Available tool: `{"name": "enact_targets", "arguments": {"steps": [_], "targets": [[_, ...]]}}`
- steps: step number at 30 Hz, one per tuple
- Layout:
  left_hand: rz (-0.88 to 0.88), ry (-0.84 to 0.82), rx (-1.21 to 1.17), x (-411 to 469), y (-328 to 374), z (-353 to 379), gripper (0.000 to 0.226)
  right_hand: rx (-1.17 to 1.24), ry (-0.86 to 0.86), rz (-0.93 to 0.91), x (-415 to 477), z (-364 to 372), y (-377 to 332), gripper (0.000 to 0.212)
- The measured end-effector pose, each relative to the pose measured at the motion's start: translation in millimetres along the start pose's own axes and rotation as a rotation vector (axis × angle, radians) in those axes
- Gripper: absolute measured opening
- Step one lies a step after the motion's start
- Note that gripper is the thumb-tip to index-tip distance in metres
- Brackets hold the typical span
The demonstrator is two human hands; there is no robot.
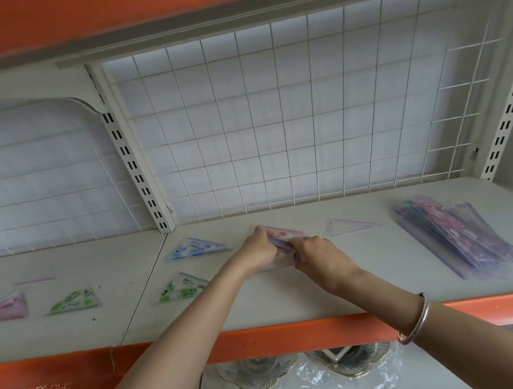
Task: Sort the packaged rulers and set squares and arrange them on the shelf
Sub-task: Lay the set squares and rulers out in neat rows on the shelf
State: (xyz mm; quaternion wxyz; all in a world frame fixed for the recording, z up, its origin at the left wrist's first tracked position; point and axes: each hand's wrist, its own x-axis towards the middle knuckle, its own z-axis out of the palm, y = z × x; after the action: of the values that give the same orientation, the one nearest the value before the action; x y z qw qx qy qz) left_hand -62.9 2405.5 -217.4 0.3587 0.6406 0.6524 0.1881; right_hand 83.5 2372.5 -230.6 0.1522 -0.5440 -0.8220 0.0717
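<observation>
On the shelf (342,284), pink pack (285,233) in fingers (299,246) of left hand (258,249), right hand (320,257)

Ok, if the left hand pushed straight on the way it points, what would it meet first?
Past the pink pack it grips, the left hand likely meets only bare shelf, then the wire grid at the back; depth is unclear.

Soft, even light washes the pale shelf (295,300) with barely a shadow, the wide-angle lens bowing the orange rail (283,337) and slotted uprights (138,170) toward the edges, while the set squares (3,309) at far left and the wire grid (34,178) behind them smear into blur.
</observation>
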Motion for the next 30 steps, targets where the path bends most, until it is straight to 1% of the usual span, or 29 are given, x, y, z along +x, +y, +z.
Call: {"name": "enact_targets", "arguments": {"steps": [4, 8, 11, 13, 15, 16, 17, 18, 20, 22, 23, 25, 27, 30], "targets": [[0.031, 0.081, -0.094, -7.0, 2.4, -7.4, 0.048, 0.026, -0.003, 0.013, 2.0, -7.7, 3.0, 0.021], [0.068, 0.110, -0.173, -11.4, 1.9, -13.8, 0.049, 0.055, -0.004, 0.019, 4.7, -13.1, 1.7, 0.019], [0.069, 0.069, -0.263, -14.6, -0.2, -18.5, 0.040, 0.072, -0.021, 0.024, 5.8, -14.3, 2.1, 0.022], [0.069, 0.018, -0.275, -13.4, -2.9, -20.2, 0.037, 0.091, -0.029, 0.027, 6.4, -14.0, 2.9, 0.024], [0.071, -0.030, -0.257, -13.8, -3.9, -20.7, 0.040, 0.099, -0.033, 0.031, 6.5, -13.7, 3.9, 0.023], [0.066, -0.052, -0.241, -14.9, -3.4, -21.5, 0.047, 0.103, -0.034, 0.036, 6.6, -13.6, 4.5, 0.022], [0.068, -0.073, -0.206, -16.4, -3.5, -22.0, 0.056, 0.106, -0.037, 0.041, 6.6, -13.5, 5.2, 0.021], [0.088, -0.078, -0.120, -19.1, -2.9, -22.4, 0.068, 0.107, -0.041, 0.045, 6.3, -13.5, 5.6, 0.021], [0.154, -0.040, 0.178, -25.5, -3.2, -20.3, 0.093, 0.107, -0.049, 0.053, 6.1, -13.3, 6.5, 0.019], [0.221, 0.027, 0.427, -32.1, -3.3, -14.5, 0.102, 0.111, -0.051, 0.062, 5.8, -12.5, 6.8, 0.013], [0.243, 0.049, 0.487, -34.6, -3.1, -11.1, 0.101, 0.114, -0.051, 0.065, 5.6, -12.1, 6.7, 0.010], [0.260, 0.090, 0.537, -39.0, -1.1, -7.4, 0.089, 0.121, -0.048, 0.066, 5.4, -11.2, 5.6, 0.008], [0.261, 0.146, 0.562, -41.6, 2.0, -8.0, 0.075, 0.123, -0.049, 0.064, 4.3, -10.7, 3.7, 0.011], [0.261, 0.180, 0.583, -44.6, 4.5, -8.4, 0.068, 0.125, -0.037, 0.062, 3.1, -10.1, 2.0, 0.016]]}}
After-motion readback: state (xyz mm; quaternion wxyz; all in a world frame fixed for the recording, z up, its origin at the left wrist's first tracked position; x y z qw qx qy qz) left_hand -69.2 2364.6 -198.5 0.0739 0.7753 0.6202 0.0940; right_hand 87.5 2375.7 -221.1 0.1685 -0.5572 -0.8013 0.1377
